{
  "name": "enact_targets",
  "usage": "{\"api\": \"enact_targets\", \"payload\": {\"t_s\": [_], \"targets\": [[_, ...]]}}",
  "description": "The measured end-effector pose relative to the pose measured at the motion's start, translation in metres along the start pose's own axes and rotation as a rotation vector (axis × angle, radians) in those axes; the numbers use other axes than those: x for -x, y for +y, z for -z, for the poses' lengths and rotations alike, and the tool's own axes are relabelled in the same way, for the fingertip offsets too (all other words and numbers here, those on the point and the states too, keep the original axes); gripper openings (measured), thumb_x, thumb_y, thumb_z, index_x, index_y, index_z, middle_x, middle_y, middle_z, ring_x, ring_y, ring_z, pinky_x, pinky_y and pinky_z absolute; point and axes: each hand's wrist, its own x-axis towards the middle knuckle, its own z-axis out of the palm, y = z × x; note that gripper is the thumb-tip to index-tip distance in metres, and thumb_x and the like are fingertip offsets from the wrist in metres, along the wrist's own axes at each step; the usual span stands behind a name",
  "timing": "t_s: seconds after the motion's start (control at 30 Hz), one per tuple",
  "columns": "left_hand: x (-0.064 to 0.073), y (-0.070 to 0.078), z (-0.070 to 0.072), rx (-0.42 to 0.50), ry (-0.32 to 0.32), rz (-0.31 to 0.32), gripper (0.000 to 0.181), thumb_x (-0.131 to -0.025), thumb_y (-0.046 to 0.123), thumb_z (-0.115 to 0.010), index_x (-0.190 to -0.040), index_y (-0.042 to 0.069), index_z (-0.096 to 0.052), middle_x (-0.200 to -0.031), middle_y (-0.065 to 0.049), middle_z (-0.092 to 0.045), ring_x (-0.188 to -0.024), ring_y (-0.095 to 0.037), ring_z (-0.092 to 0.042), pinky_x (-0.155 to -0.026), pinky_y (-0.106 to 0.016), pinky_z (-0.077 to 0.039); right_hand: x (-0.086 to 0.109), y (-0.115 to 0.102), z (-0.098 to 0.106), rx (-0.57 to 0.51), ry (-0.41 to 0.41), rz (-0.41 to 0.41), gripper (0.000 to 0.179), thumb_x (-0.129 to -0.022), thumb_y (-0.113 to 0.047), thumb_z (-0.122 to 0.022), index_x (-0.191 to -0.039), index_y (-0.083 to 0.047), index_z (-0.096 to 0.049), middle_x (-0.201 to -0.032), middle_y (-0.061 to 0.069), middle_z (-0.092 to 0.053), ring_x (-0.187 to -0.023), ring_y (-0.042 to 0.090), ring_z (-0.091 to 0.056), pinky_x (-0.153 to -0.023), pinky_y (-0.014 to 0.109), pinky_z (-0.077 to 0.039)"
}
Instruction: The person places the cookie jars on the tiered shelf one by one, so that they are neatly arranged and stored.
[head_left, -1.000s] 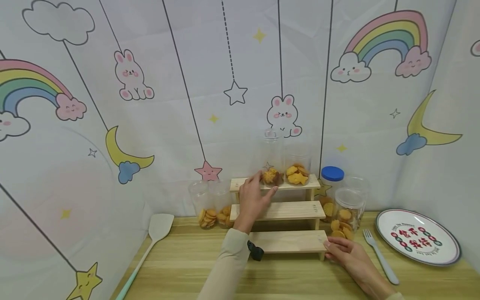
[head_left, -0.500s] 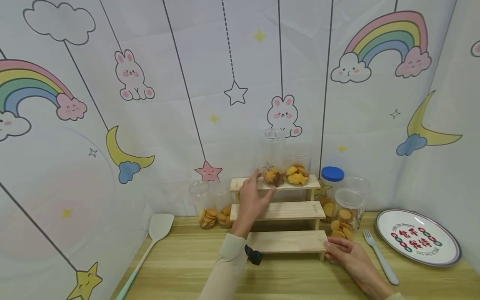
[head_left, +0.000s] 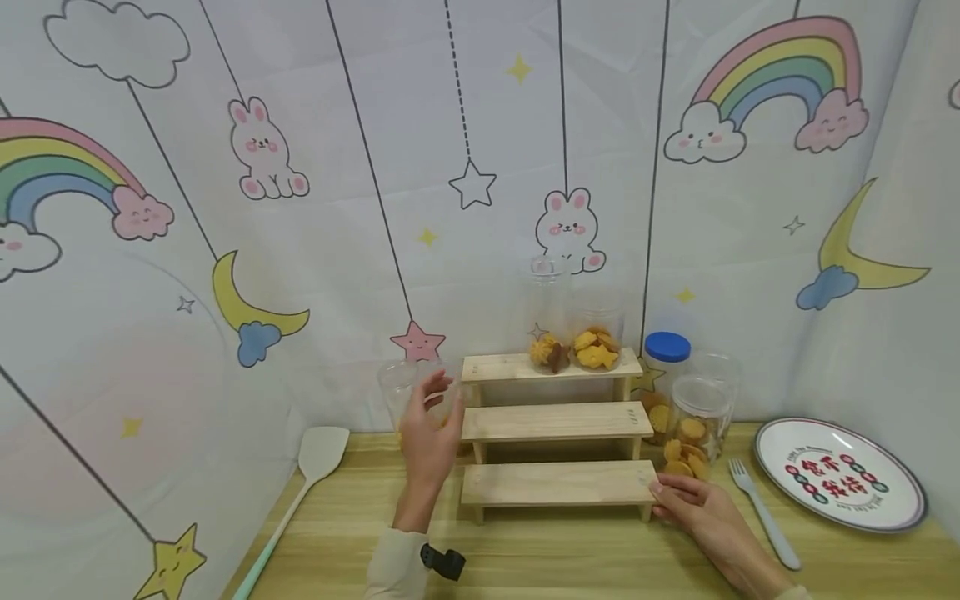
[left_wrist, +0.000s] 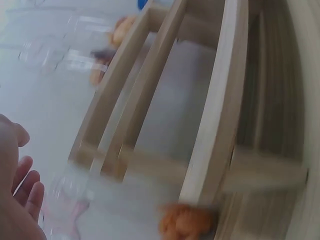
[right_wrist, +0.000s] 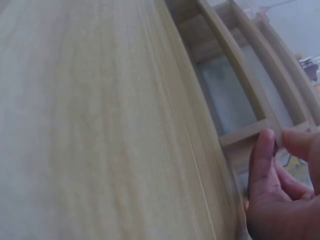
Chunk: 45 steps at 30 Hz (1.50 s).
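Note:
A three-tier wooden display stand (head_left: 558, 423) occupies the middle of the wooden table. My right hand (head_left: 697, 508) pinches the right end of its lowest step between thumb and fingers. Left of the stand is my left hand (head_left: 431, 433), fingers loosely bent and holding nothing. It is in front of two clear jars of cookies and mostly hides the right one; the left jar (head_left: 395, 392) shows beside it. On the top step stand a tall jar (head_left: 547, 317) with cookies and a shorter jar (head_left: 597, 337) with yellow cookies.
A blue-lidded jar (head_left: 667, 358) and further clear jars, one a cookie jar (head_left: 693, 425), stand right of the rack. A fork (head_left: 765, 517) and a printed plate (head_left: 840, 475) lie farther right. At left lies a white spatula (head_left: 322, 450). A patterned curtain (head_left: 360, 250) hangs behind.
My left hand has moved away from the tall jar on the top step, down and left to the jars beside the stand. The right hand keeps its hold on the lowest step.

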Motion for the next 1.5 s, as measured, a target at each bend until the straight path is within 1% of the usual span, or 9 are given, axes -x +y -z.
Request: {"api": "enact_targets", "payload": {"t_s": [0.2, 0.37, 0.53, 0.67, 0.77, 1.1, 1.23, 1.33, 1.5], "targets": [[-0.007, -0.031, 0.054, -0.019, 0.142, 0.1, 0.037, -0.101, 0.013, -0.079, -0.135, 0.003, -0.067, -0.117, -0.013, -0.075, -0.111, -0.025, -0.07, -0.094, -0.022, -0.06, -0.001, 0.001, -0.001, -0.005, 0.002, -0.001, 0.069, -0.108, -0.024, -0.07, -0.155, 0.017, -0.042, -0.129, 0.009, -0.072, -0.102, 0.006, -0.075, -0.093, 0.027, -0.066], [0.0, -0.056, 0.077, -0.08, 0.108, 0.24, 0.052, -0.102, 0.017, -0.078, -0.147, 0.001, -0.058, -0.139, -0.017, -0.067, -0.123, -0.027, -0.066, -0.102, -0.032, -0.057, 0.001, -0.001, 0.002, -0.004, 0.004, 0.0, 0.069, -0.108, -0.022, -0.071, -0.156, 0.017, -0.041, -0.13, 0.01, -0.072, -0.102, 0.005, -0.074, -0.094, 0.026, -0.066], [0.014, -0.074, 0.073, -0.105, -0.061, 0.395, 0.072, -0.1, 0.017, -0.08, -0.159, 0.0, -0.043, -0.159, -0.021, -0.052, -0.143, -0.038, -0.055, -0.118, -0.054, -0.05, 0.002, -0.002, 0.005, -0.006, 0.002, 0.001, 0.069, -0.108, -0.022, -0.07, -0.156, 0.017, -0.04, -0.13, 0.008, -0.072, -0.103, 0.004, -0.074, -0.094, 0.026, -0.066], [0.024, -0.085, 0.065, -0.084, -0.21, 0.467, 0.09, -0.1, 0.023, -0.081, -0.169, 0.002, -0.026, -0.172, -0.023, -0.037, -0.155, -0.043, -0.042, -0.125, -0.063, -0.043, 0.001, 0.0, 0.006, -0.003, 0.001, 0.0, 0.069, -0.108, -0.022, -0.07, -0.156, 0.017, -0.04, -0.13, 0.008, -0.072, -0.103, 0.005, -0.074, -0.094, 0.026, -0.066], [0.03, -0.091, 0.062, -0.075, -0.268, 0.488, 0.098, -0.101, 0.024, -0.08, -0.173, 0.004, -0.016, -0.175, -0.025, -0.03, -0.157, -0.046, -0.038, -0.123, -0.066, -0.044, 0.0, 0.001, 0.006, 0.001, 0.002, 0.001, 0.069, -0.108, -0.022, -0.07, -0.156, 0.018, -0.04, -0.13, 0.008, -0.072, -0.102, 0.005, -0.074, -0.093, 0.026, -0.066], [0.033, -0.099, 0.062, -0.176, -0.194, 0.437, 0.083, -0.097, 0.019, -0.084, -0.163, 0.0, -0.038, -0.148, -0.027, -0.05, -0.135, -0.044, -0.052, -0.112, -0.062, -0.051, 0.0, 0.002, 0.003, -0.009, -0.006, -0.001, 0.068, -0.108, -0.022, -0.071, -0.155, 0.018, -0.041, -0.127, 0.007, -0.073, -0.102, 0.006, -0.075, -0.093, 0.026, -0.066], [0.032, -0.099, 0.063, -0.135, -0.175, 0.458, 0.079, -0.095, 0.015, -0.085, -0.157, -0.004, -0.04, -0.151, -0.028, -0.052, -0.141, -0.047, -0.052, -0.12, -0.061, -0.047, -0.001, 0.002, 0.003, -0.008, -0.01, 0.0, 0.069, -0.108, -0.022, -0.071, -0.155, 0.018, -0.04, -0.128, 0.008, -0.073, -0.103, 0.006, -0.074, -0.094, 0.027, -0.066], [0.032, -0.097, 0.063, -0.098, -0.202, 0.501, 0.079, -0.096, 0.013, -0.084, -0.156, -0.004, -0.036, -0.158, -0.03, -0.05, -0.149, -0.049, -0.049, -0.127, -0.061, -0.042, -0.001, 0.002, 0.003, -0.008, -0.01, -0.001, 0.069, -0.108, -0.022, -0.07, -0.156, 0.017, -0.04, -0.129, 0.009, -0.072, -0.103, 0.007, -0.074, -0.094, 0.027, -0.066], [0.036, -0.097, 0.064, -0.155, -0.294, 0.526, 0.083, -0.097, 0.012, -0.083, -0.16, -0.007, -0.033, -0.162, -0.035, -0.046, -0.15, -0.053, -0.047, -0.126, -0.063, -0.041, -0.002, 0.002, 0.002, -0.008, -0.013, -0.002, 0.07, -0.108, -0.023, -0.07, -0.156, 0.017, -0.04, -0.129, 0.009, -0.072, -0.103, 0.007, -0.075, -0.093, 0.027, -0.066]]}}
